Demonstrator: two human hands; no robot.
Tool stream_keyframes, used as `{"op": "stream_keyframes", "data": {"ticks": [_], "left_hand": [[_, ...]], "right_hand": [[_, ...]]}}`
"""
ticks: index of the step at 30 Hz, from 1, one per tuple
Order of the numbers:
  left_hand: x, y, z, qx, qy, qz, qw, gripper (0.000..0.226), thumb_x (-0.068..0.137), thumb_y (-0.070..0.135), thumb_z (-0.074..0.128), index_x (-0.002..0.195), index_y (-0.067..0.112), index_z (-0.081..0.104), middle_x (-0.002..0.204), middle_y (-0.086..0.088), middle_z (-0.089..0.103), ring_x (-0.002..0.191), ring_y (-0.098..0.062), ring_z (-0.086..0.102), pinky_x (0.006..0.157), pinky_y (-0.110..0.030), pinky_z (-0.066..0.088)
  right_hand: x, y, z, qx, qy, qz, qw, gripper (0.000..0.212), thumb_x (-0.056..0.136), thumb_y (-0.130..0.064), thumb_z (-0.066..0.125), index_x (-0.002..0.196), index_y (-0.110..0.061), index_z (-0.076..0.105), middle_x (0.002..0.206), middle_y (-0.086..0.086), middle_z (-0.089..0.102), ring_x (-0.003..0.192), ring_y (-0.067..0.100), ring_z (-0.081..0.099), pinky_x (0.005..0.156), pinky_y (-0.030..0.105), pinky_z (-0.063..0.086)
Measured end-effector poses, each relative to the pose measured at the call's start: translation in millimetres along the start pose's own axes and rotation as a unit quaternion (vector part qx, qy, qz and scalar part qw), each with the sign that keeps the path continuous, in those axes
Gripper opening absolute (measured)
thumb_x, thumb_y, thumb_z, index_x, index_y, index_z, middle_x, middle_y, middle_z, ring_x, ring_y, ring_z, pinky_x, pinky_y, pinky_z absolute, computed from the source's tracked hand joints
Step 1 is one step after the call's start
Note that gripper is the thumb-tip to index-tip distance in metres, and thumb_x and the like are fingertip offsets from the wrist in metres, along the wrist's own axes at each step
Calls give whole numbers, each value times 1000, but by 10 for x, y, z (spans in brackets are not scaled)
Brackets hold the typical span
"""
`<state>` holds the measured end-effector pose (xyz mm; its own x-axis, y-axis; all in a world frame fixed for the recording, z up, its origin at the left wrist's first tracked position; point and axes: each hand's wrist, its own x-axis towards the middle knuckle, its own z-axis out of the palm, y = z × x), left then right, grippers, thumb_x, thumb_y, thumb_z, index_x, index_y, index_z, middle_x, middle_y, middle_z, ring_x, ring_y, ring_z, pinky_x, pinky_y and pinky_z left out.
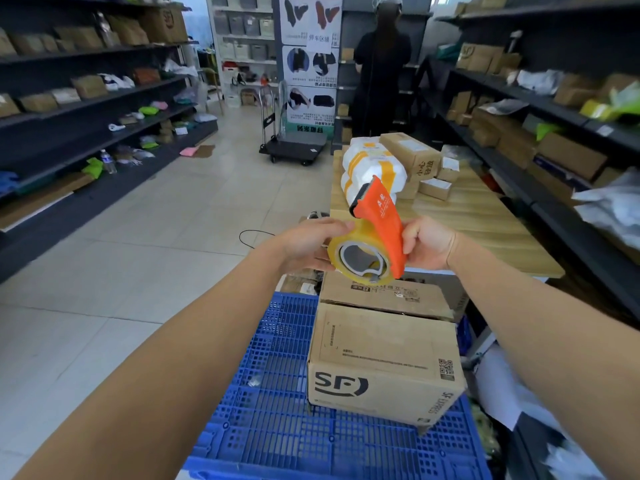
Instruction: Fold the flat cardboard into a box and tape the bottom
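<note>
I hold an orange tape dispenser with a roll of clear yellowish tape in front of me, above the boxes. My right hand grips the dispenser's orange body from the right. My left hand holds the tape roll on its left side, fingers over the roll's edge. Below them a folded cardboard box with an SF logo stands on a blue plastic pallet. A second cardboard box sits just behind it.
A wooden table to the right carries white wrapped parcels and small boxes. Dark shelves of parcels line both sides. A person in black stands at the far end beside a platform trolley. A black cable lies on the tiled floor.
</note>
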<state>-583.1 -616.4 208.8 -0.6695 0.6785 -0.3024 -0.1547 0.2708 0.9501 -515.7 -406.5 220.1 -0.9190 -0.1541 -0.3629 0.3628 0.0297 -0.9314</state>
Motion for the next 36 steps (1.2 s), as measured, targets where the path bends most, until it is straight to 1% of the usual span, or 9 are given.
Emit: {"op": "stream_keyframes", "data": {"ticks": [4, 8, 13, 15, 18, 22, 28, 31, 36], "left_hand": [[92, 24, 53, -9, 6, 4, 1000, 45, 86, 43, 63, 124, 20, 54, 123, -12, 61, 109, -29, 63, 92, -43, 52], [160, 56, 134, -28, 8, 3, 1000, 50, 82, 53, 62, 118, 19, 60, 119, -12, 65, 106, -27, 64, 93, -43, 52], [171, 68, 222, -97, -7, -56, 994, 64, 88, 58, 48, 126, 6, 53, 124, -20, 60, 106, -32, 64, 78, -39, 57], [164, 70, 273, -138, -25, -82, 987, 72, 89, 61, 42, 129, 2, 50, 125, -24, 58, 108, -36, 63, 77, -41, 58], [151, 161, 337, -205, -36, -86, 974, 65, 95, 54, 36, 129, 0, 49, 117, -27, 60, 102, -40, 63, 83, -44, 57], [148, 242, 342, -190, 13, -84, 978, 52, 100, 39, 36, 129, -2, 49, 108, -24, 63, 97, -37, 64, 77, -42, 55], [145, 251, 370, -158, 61, -85, 982, 35, 100, 29, 43, 109, -1, 57, 99, -22, 65, 81, -30, 67, 61, -36, 58], [147, 283, 354, -148, 72, -92, 982, 24, 99, 19, 45, 102, -1, 58, 98, -22, 66, 77, -28, 67, 53, -34, 59], [185, 218, 331, -125, 44, -91, 987, 49, 96, 44, 44, 116, 0, 56, 115, -21, 65, 95, -31, 67, 78, -42, 56]], "right_hand": [[-56, 16, -116, 87, -13, -26, 996, 77, 43, -7, 58, 120, -6, 56, 111, 11, 62, 100, 32, 61, 88, 46, 51], [-12, 24, -174, 155, 16, -44, 987, 71, 82, -53, 56, 138, -10, 48, 133, 14, 56, 121, 32, 54, 104, 49, 40], [21, -36, -145, 238, 40, -82, 967, 63, 79, -74, 50, 114, -25, 70, 119, 4, 67, 110, 23, 63, 97, 45, 46], [22, -88, -127, 279, 50, -83, 955, 82, 64, -78, 62, 127, -26, 62, 133, 3, 59, 122, 23, 55, 106, 49, 37], [46, -108, -145, 293, 47, -74, 952, 99, 55, -81, 65, 134, -23, 55, 138, 8, 54, 128, 29, 51, 111, 51, 30], [-26, -117, -101, 271, 48, -70, 959, 90, 55, -71, 66, 130, -21, 60, 129, 8, 61, 114, 26, 59, 98, 45, 46], [-62, -70, -53, 299, 42, -92, 949, 109, 32, -59, 87, 129, -17, 60, 130, 10, 58, 114, 28, 56, 92, 46, 50], [-50, -66, -71, 293, 51, -95, 950, 102, 47, -61, 80, 135, -15, 54, 136, 12, 52, 109, 27, 58, 94, 45, 49], [-26, -32, -110, 291, 59, -85, 951, 102, 46, -63, 81, 135, -20, 55, 137, 7, 53, 124, 28, 53, 108, 48, 36]]}}
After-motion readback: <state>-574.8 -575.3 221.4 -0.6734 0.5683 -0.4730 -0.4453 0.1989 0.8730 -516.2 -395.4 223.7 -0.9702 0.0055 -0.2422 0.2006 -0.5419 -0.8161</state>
